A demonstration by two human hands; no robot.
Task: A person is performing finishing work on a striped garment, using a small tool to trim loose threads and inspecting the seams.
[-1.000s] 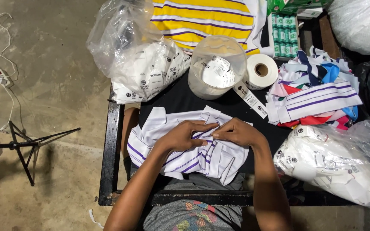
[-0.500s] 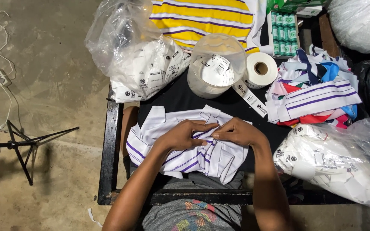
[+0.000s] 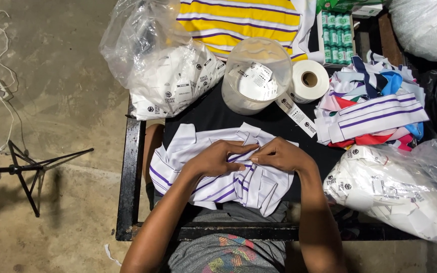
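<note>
The fingers [image 3: 246, 149] of both hands meet at the middle of a white garment with purple stripes [image 3: 218, 169], pinching a fold of its cloth between them. The left hand [image 3: 217, 157] lies flat on the fabric with its fingertips bent onto the fold; the right hand [image 3: 280, 154] closes on the same fold from the other side, so the two hands touch. The garment lies crumpled on the near part of the black surface [image 3: 206, 114], its lower edge hanging over the front rail toward the person's lap.

To the right, near the right forearm, a clear plastic bag [image 3: 395, 194] holds a heap of white printed tags. Farther back on that side sits a loose pile of striped collars and cloth pieces [image 3: 373, 108] in white, purple, blue and red.

Behind the garment stands one clear round plastic tub [image 3: 256, 76] with a few white labels inside. Just beside it, on its right, is one roll of white label tape [image 3: 308, 81], a strip trailing off toward the garment. To the left, a second clear bag [image 3: 165, 65] bulges with white tags, making two bags of them.

Farthest off lie a yellow striped cloth [image 3: 238, 20] and a box of small green-and-white spools [image 3: 340, 35], too small to count.
</note>
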